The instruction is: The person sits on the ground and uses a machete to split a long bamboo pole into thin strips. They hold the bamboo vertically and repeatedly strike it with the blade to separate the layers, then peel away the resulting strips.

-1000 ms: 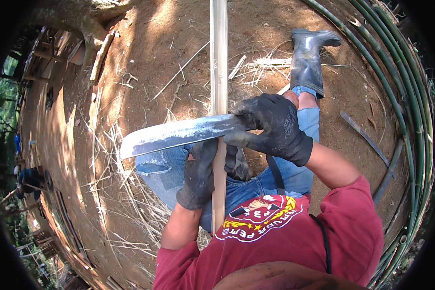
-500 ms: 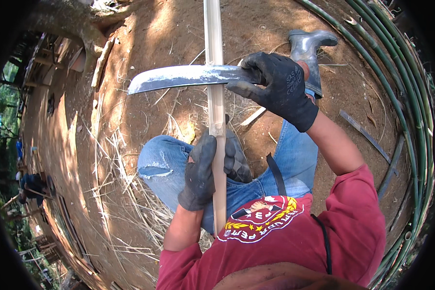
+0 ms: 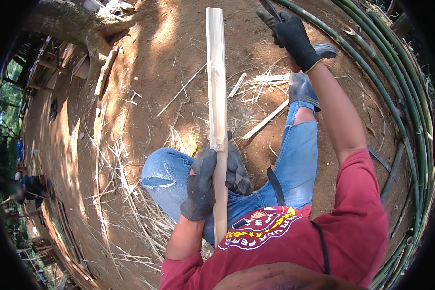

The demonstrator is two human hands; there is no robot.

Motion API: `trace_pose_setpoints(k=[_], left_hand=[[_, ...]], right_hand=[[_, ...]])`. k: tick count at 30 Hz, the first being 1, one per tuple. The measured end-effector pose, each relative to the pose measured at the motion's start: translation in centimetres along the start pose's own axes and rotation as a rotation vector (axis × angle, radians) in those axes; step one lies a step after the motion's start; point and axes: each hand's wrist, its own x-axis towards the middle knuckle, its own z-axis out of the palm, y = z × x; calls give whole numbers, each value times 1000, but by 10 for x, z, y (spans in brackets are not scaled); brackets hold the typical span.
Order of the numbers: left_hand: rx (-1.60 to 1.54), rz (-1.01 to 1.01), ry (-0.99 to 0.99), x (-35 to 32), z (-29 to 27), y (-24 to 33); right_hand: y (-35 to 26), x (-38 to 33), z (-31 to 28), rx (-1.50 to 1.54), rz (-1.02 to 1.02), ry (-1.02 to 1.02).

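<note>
My left hand [image 3: 205,181], in a dark glove, grips a long pale split bamboo slat [image 3: 216,87] that stands upright in front of my knees. My right hand [image 3: 291,34], also gloved, is raised high at the top of the view, closed on the handle of a big knife [image 3: 268,7]; the blade is out of frame. I sit on bare earth in torn blue jeans, a red shirt and grey rubber boots [image 3: 307,82].
Long green bamboo poles [image 3: 396,111] curve along the right side. Bamboo strips and shavings [image 3: 263,121] litter the ground ahead and to the left. A tree trunk [image 3: 77,29] stands at upper left. Another person [image 3: 31,186] crouches far left.
My right hand has swung the knife up from across the slat to high above it, so the blade has left the view. The left hand keeps its grip on the slat.
</note>
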Motion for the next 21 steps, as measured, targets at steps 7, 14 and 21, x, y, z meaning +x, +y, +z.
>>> trace_pose_setpoints(k=[7, 14, 21], left_hand=[[-54, -78, 91, -1, -2, -7], [-17, -24, 94, -3, -7, -11], [82, 32, 18, -2, -1, 2]], right_hand=[[-49, -114, 33, -59, -402, -295], [-65, -121, 54, -121, -146, -346], [-17, -18, 32, 196, -257, 246]])
